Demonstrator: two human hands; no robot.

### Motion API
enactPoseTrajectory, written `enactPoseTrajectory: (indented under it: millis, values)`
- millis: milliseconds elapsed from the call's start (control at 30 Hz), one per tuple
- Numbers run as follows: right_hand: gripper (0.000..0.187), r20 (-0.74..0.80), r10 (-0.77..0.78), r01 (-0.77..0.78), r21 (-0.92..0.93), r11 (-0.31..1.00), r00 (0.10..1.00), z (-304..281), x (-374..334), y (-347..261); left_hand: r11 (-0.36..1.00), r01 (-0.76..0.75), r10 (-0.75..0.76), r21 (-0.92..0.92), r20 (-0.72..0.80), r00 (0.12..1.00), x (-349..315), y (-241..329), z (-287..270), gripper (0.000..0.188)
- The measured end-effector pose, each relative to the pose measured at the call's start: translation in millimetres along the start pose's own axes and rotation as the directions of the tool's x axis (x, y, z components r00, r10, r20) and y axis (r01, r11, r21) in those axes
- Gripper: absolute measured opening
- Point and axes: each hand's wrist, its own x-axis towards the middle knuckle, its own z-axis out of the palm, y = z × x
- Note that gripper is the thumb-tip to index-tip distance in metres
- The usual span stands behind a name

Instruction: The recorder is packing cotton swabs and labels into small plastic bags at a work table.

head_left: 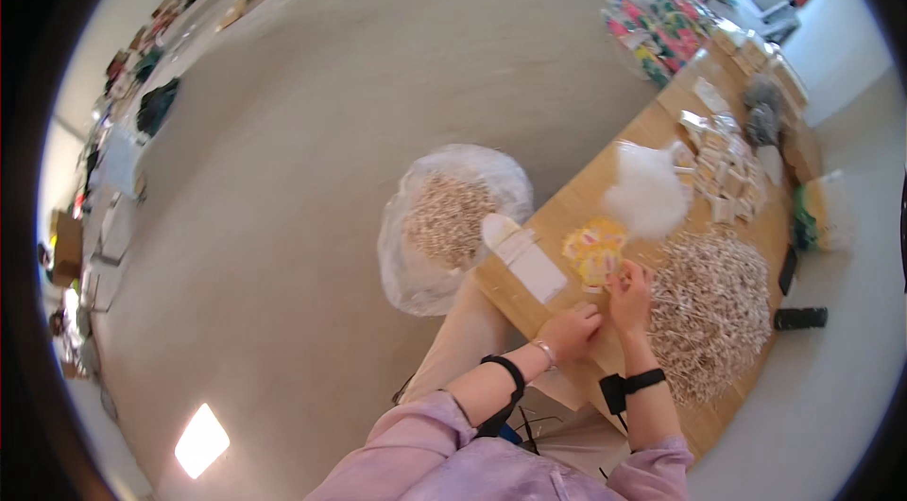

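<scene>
My right hand (631,295) is over the wooden table, its thumb and fingertips drawn together at the edge of a small heap of yellow-and-white printed pieces (592,246). Whatever is between those fingertips is too small to tell. Close by on the left, my left hand (571,333) rests near the table's front edge with its fingers curled in; anything they hold is hidden. To the right of my right hand spreads a large pile of short, thin pale sticks (710,312). A white card-like piece with a rounded end (525,260) lies left of the yellow heap.
Beyond the yellow heap sits a white, translucent plastic bundle (647,191). Several small pale boxes (727,165) are farther back on the table (567,203). A clear bag of similar sticks (449,217) stands on the floor at left. A black block (800,319) lies at the right edge.
</scene>
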Motion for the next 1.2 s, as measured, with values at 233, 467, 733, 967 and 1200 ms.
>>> enactPoseTrajectory:
  millis: [233,467,733,967,1200]
  values:
    - [0.028,-0.12,-0.26,0.224,-0.251,0.942,0.958,-4.7,64.4,1.4,0.995,0.029,-0.038,-0.1,-0.084,0.996,-0.4,-5.0,-7.0,0.01]
    - [0.045,0.041,-0.325,0.27,-0.659,0.702,0.945,3.6,108.2,-18.8,0.992,0.075,-0.078,-0.098,-0.024,0.997,-1.3,-2.0,2.7,0.01]
    - [0.027,0.01,-0.155,0.142,-0.464,0.874,0.988,1.1,138.9,13.6,0.987,0.078,-0.09,-0.142,-0.074,0.993,-3.0,0.0,2.5,0.009]
    - [0.017,-0.087,-0.183,0.164,-0.19,0.968,0.979,-38.4,133.8,10.8,0.981,0.034,-0.056,-0.191,-0.109,0.992,-2.6,-4.3,0.4,0.008]
    - [0.019,-0.233,0.037,0.023,0.253,0.967,0.972,-57.1,67.9,-7.2,0.691,0.093,-0.191,-0.717,-0.057,0.98,-3.7,-10.8,-72.2,0.009]
